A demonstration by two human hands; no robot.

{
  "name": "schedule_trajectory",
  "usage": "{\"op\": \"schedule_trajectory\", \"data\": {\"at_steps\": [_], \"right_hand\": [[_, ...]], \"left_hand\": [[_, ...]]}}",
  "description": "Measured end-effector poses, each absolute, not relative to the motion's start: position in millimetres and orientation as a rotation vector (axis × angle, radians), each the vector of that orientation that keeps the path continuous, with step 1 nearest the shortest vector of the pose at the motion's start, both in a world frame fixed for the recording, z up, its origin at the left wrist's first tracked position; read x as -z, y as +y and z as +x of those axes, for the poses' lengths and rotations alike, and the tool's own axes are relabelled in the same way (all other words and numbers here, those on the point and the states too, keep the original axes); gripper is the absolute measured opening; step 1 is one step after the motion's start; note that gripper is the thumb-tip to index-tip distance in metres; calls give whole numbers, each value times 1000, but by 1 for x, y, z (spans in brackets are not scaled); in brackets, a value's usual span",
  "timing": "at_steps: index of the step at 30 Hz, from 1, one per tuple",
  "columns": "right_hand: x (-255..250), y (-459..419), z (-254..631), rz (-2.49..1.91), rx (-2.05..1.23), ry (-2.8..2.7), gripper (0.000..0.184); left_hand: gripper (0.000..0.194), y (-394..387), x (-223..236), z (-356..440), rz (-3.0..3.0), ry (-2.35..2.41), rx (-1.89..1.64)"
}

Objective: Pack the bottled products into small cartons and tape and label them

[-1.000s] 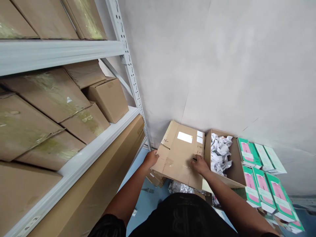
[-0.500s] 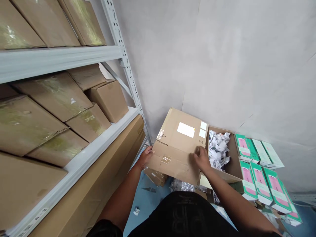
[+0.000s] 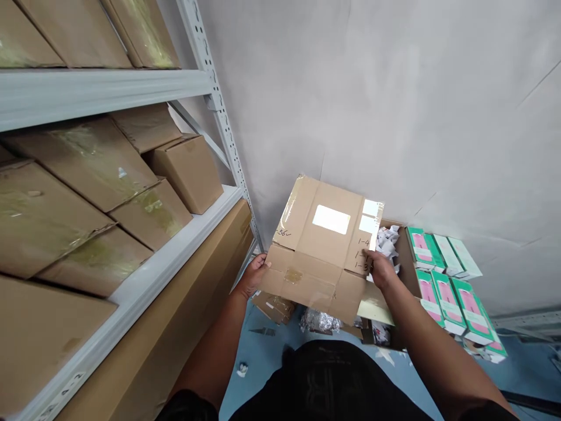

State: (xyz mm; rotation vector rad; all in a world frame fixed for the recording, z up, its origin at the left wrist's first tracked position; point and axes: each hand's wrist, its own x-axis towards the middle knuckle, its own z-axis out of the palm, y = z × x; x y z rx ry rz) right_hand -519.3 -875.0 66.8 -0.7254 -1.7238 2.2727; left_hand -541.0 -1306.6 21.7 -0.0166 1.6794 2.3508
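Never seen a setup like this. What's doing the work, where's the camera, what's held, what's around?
No machine here, just a person's two bare hands. One head-worn camera looks forward and down at them. The left hand and right hand hold a creased cardboard sheet by opposite sides. To the right are an open box with crumpled white paper and several green-and-pink boxes. At left, a metal rack bears cardboard boxes. Below the sheet, clear crinkled plastic and blue floor show.

I see a white shelf (image 3: 105,89) with brown boxes (image 3: 81,166) on my left, green and pink boxes (image 3: 471,304) on my right, a grey wall (image 3: 394,105) and a blue floor (image 3: 258,371).
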Motion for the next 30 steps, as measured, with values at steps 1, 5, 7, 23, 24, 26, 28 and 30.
{"op": "schedule_trajectory", "data": {"at_steps": [1, 5, 7, 23, 24, 26, 28, 30], "right_hand": [[-71, -873, -514, -709, -2292, -1681, 35], [-89, -863, -488, -616, -2251, -1523, 42], [-100, -852, -474, -573, -2197, -1462, 41], [-111, -677, -280, -616, -1959, -944, 31], [-107, -658, -259, -637, -1952, -913, 30], [-101, -616, -213, -682, -1945, -874, 29], [-96, -573, -166, -750, -1904, -887, 32], [-91, -533, -118, -855, -1768, -962, 38]], "left_hand": [[51, -1303, -23, -540, -17, 1679, -2350], [53, -1286, -29, -534, -57, 1512, -2404], [54, -1277, -34, -530, -78, 1363, -2473], [70, -997, -113, -363, 331, 1242, -2356], [71, -983, -116, -354, 366, 1263, -2325], [71, -959, -119, -342, 438, 1321, -2243], [67, -936, -122, -333, 498, 1386, -2145], [61, -911, -125, -326, 553, 1441, -2040]]}}
